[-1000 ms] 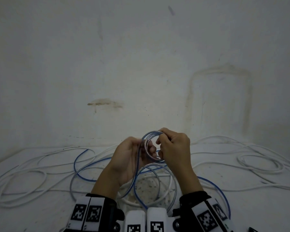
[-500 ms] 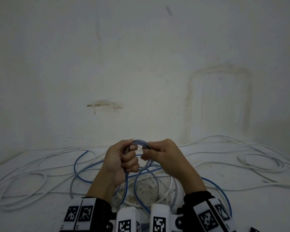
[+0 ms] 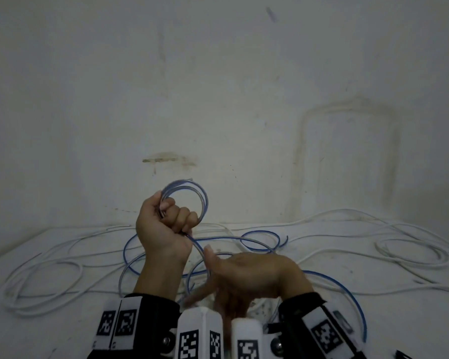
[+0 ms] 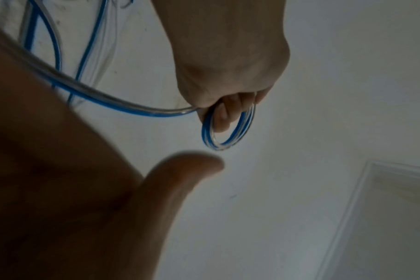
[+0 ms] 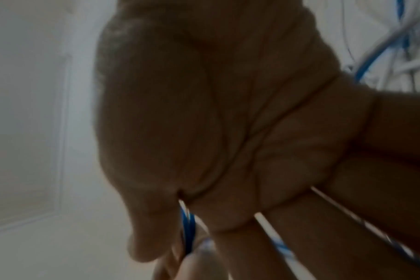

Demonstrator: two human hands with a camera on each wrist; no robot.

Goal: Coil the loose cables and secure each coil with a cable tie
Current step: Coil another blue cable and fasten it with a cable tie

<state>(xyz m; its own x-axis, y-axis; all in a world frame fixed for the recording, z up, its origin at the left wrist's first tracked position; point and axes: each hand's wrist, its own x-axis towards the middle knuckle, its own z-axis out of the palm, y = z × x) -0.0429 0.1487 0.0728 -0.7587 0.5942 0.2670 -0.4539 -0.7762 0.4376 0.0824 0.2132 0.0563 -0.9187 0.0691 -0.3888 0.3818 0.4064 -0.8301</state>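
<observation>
Counter [image 3: 62,330], white and scuffed, runs to a stained wall [image 3: 218,86]; loose cable is spread over most of it. White cables [image 3: 412,251] sprawl left and right in slack loops, none gathered; the strands overlap too much to count, though at least two runs seem likely. One blue-striped clear cable [image 3: 259,233] is the piece in hand: a small coil [image 3: 192,195] of about three turns is raised above the counter, clenched in the fist of the left hand [image 3: 163,229], fingers curled through the ring. Its free tail drops from the fist past the right hand [image 3: 252,275], which is lower and nearer, fingers extended and relaxed, thumb touching the tail; grip there looks slack, holding nothing firmly. Most of the blue length lies uncoiled on the counter. No cable tie is visible. Judgement: early stage, first coil partly wound, zero coils secured, white cables untouched.
</observation>
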